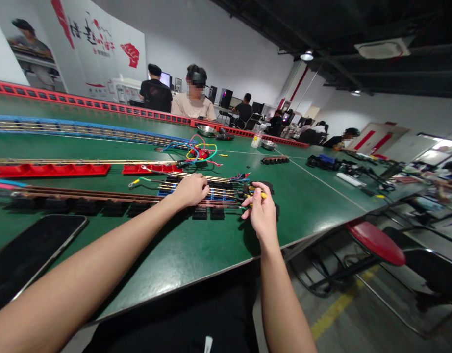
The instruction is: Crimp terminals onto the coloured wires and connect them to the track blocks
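My left hand (pixel 192 189) rests on a group of long metal rods set in black and blue holders (pixel 221 194) on the green table (pixel 211 250). Its fingers are bent over the rods; what they grip, if anything, is hidden. At the right end of the rods, my right hand (pixel 262 208) is closed round a tool with a yellow handle (pixel 263 194), beside small dark parts and wires. Brown rods (pixel 101 194) in black holders run off to the left. A ring terminal on a green and yellow wire (pixel 139 181) lies left of my left hand.
Left, a phone (pixel 38 250) lies near the front edge. Red holders (pixel 53 170), a blue rail (pixel 82 128) and coloured wires (pixel 202 153) lie behind. Metal bowls (pixel 206 130) stand farther back. A person (pixel 194 100) sits across the table; a red stool (pixel 376 243) is at right.
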Available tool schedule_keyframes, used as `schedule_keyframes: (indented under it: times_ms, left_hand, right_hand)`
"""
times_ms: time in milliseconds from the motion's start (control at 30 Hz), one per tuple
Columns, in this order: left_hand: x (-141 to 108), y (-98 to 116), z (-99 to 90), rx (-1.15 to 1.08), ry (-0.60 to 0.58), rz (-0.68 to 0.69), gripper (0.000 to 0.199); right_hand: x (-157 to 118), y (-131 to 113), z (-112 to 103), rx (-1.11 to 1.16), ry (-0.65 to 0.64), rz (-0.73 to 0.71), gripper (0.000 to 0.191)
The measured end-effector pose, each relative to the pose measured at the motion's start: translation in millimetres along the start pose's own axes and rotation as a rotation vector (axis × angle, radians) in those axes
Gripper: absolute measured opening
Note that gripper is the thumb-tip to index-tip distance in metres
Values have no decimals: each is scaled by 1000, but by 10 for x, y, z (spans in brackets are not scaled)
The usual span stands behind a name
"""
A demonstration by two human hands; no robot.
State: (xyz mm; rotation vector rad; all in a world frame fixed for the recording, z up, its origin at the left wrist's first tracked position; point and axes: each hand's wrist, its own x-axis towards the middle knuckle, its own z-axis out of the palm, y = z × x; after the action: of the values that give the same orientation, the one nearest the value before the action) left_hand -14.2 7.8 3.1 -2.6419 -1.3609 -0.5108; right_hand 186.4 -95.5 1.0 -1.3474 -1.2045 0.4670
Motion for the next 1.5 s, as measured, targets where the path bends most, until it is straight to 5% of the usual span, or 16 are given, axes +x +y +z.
schedule_keyframes:
  times_ms: [300,500,800,900,1100,1333,1500]
  left_hand:
    - [1,-12,7,-2,-12,8,35]
    - [6,-7,9,-5,-10,3,35]
    - [4,-4,7,12,-17,0,35]
    - [8,0,7,20,-22,-1,35]
    - [11,2,6,21,-17,-2,35]
    - [-6,-3,2,13,-15,2,35]
    - [1,-5,12,12,-16,1,34]
  right_hand:
    - [356,126,24,50,-14,53,56]
    - [354,112,71,186,-45,95,61]
    - [348,-8,-1,677,-207,433,42]
    - [351,16,-21,756,-255,448,40]
    - [286,4,40,404,-213,318,46]
    - [338,-74,23,-186,-436,-3,33]
    - [389,-63,-14,-436,-532,-86,26]
